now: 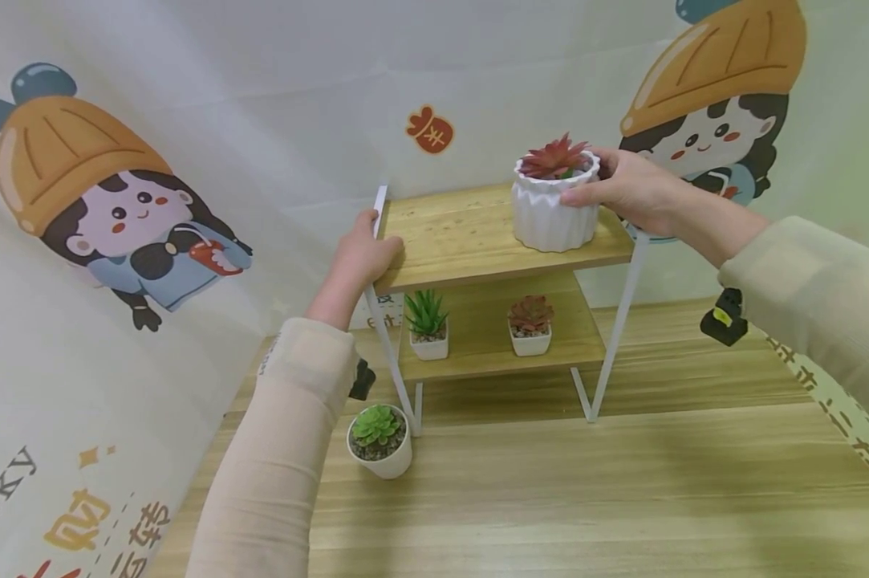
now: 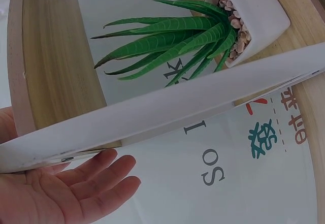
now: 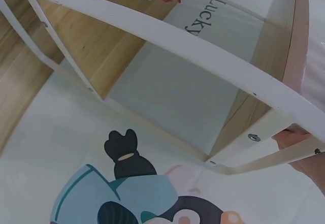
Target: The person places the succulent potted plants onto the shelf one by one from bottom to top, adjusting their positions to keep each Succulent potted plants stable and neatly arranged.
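Note:
A white fluted pot (image 1: pixel 554 215) with a red succulent (image 1: pixel 555 157) is at the right end of the top board (image 1: pixel 448 237) of a two-tier shelf; I cannot tell whether it touches the wood. My right hand (image 1: pixel 632 193) grips the pot's right side, thumb in front, fingers mostly hidden behind. My left hand (image 1: pixel 362 253) holds the shelf's top left corner, thumb over the board. In the left wrist view, the fingers (image 2: pixel 104 183) extend past the white metal frame (image 2: pixel 167 99). The lower board carries a spiky green plant (image 1: pixel 427 317) and a red succulent (image 1: pixel 531 321) in small white pots.
A round white pot with a green rosette succulent (image 1: pixel 378 441) stands on the wooden table (image 1: pixel 586 498) by the shelf's left front foot. A cloth backdrop (image 1: pixel 297 96) with printed cartoon figures hangs behind. Small black objects (image 1: pixel 724 317) show by the right side and beneath the left forearm.

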Available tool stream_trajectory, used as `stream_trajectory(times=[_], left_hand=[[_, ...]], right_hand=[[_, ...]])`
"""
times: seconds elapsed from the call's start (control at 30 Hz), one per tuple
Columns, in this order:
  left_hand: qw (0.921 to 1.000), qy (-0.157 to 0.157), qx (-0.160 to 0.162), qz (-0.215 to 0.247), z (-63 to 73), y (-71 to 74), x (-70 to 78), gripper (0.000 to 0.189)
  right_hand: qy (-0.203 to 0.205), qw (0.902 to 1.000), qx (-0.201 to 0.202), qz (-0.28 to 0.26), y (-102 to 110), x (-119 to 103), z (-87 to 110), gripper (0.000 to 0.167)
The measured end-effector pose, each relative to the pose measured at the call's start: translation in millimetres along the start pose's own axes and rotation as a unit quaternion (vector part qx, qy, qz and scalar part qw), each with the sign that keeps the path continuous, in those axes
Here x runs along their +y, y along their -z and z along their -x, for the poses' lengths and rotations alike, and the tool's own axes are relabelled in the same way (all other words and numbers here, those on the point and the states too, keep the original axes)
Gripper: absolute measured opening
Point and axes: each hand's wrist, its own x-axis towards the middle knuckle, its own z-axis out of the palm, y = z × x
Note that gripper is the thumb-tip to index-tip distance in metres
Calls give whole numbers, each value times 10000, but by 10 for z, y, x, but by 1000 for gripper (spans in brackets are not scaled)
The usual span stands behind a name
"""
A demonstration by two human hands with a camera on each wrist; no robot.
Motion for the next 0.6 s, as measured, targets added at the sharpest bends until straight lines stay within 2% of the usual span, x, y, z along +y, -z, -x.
stream_trajectory(times=[0.23, 0.4, 0.53, 0.6], left_hand=[[10000, 2, -66, -21, 3, 5, -14, 69], [9999, 24, -118, -7, 15, 2, -11, 70], [10000, 23, -73, -12, 16, 8, -2, 70], [10000, 17, -41, -10, 13, 15, 1, 71]], right_hand=[[84, 9997, -237, 77, 23, 6, -8, 74], [311, 9992, -268, -40, 169, -25, 41, 79], [394, 9988, 136, -254, 341, -24, 68, 78], [191, 9986, 489, -67, 382, 0, 64, 75]])
